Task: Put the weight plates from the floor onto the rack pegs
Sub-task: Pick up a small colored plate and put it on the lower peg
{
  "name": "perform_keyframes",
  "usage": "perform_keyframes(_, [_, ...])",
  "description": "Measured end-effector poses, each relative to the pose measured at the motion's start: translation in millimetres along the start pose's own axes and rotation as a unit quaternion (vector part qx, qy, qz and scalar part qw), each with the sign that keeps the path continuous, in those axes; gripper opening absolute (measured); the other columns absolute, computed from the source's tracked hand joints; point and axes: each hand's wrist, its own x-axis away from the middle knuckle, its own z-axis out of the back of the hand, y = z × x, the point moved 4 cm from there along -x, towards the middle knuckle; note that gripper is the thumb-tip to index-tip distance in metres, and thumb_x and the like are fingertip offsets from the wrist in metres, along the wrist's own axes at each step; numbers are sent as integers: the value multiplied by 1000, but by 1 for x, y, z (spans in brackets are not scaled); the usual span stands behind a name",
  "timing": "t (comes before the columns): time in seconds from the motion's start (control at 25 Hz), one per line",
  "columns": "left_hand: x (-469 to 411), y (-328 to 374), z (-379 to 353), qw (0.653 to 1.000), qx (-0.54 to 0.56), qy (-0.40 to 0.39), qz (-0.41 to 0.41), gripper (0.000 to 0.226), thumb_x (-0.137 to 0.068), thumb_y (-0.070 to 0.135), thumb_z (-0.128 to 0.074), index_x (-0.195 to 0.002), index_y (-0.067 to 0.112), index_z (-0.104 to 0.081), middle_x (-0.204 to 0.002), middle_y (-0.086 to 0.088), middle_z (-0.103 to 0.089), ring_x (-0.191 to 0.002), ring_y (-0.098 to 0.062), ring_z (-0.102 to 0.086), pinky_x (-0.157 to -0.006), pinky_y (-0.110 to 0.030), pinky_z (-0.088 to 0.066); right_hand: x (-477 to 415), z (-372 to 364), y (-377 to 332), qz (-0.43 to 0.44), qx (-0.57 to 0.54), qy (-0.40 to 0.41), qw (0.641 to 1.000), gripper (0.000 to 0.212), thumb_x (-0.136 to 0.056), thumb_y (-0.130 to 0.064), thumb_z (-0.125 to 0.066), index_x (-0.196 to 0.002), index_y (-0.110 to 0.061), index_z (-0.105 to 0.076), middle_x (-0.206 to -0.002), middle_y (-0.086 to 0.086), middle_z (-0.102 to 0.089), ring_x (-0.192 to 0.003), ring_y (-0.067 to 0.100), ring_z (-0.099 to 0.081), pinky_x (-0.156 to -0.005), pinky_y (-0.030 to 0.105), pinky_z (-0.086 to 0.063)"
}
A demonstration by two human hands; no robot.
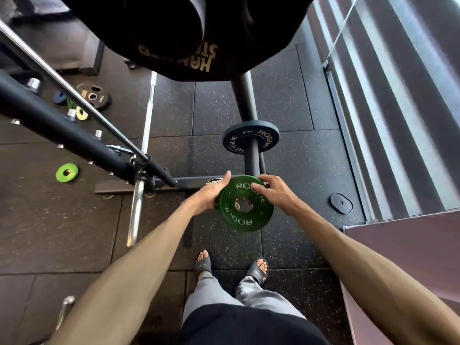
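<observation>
Both hands hold the green plate [245, 204] in the air, just before the end of the peg [252, 155]. The left hand [211, 192] and the right hand [272, 192] have their fingers closed on opposite rims, probably so that the hole can be aimed at the peg, where a black plate [250, 139] already sits.

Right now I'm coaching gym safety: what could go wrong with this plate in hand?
The green plate is held only at its rim by the left hand and right hand, right above feet in open sandals; a slip could hurt toes. Loose small plates lie on the floor, a possible trip hazard.
</observation>
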Motion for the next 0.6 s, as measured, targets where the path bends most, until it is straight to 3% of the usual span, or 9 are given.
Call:
perform_keyframes(0.08, [4,15,0,994,-91,-18,-54,58,-81,67,-64,-121,25,-67,-108,-1,-75,-99,-20,-72,-88,-42,-58,-3,6,4,9,11,47,999,20,-95,-29,-61,-104,-14,-70,-91,7,-73,-87,25,-69,-78,41,-56])
perform_keyframes(0.16, [5,23,0,977,-188,-18,-102,55,-80,50,-76,-129,28,-62,-114,7,-72,-103,-14,-69,-90,-38,-58,-4,10,8,19,43,75,996,21,-94,-31,-62,-105,-14,-70,-89,4,-71,-83,21,-65,-74,35,-51])
perform_keyframes(0.24, [2,28,-1,952,-266,19,-150,51,-82,43,-77,-126,23,-63,-110,8,-71,-99,-9,-67,-90,-32,-56,-3,10,16,29,73,102,992,25,-94,-32,-63,-108,-13,-69,-92,3,-70,-83,19,-63,-73,30,-48])
perform_keyframes(0.4, [2,35,-10,915,-318,82,-236,41,-81,43,-77,-112,17,-68,-99,4,-74,-90,-8,-69,-82,-31,-57,8,15,20,78,99,144,982,16,-92,-20,-67,-102,-7,-68,-86,0,-64,-76,15,-56,-63,15,-38])
perform_keyframes(0.48, [0,31,-17,883,-377,88,-266,40,-84,44,-74,-111,15,-67,-97,1,-75,-86,-10,-71,-78,-33,-58,14,17,27,104,127,143,976,11,-91,-17,-68,-97,-8,-66,-85,-2,-61,-74,15,-54,-65,21,-40])
perform_keyframes(0.6, [0,25,-27,785,-504,126,-339,30,-92,34,-67,-109,10,-62,-93,-7,-74,-79,-21,-70,-74,-38,-58,21,15,38,119,198,130,964,8,-93,-22,-64,-97,-15,-63,-87,-6,-63,-74,17,-58,-67,36,-47])
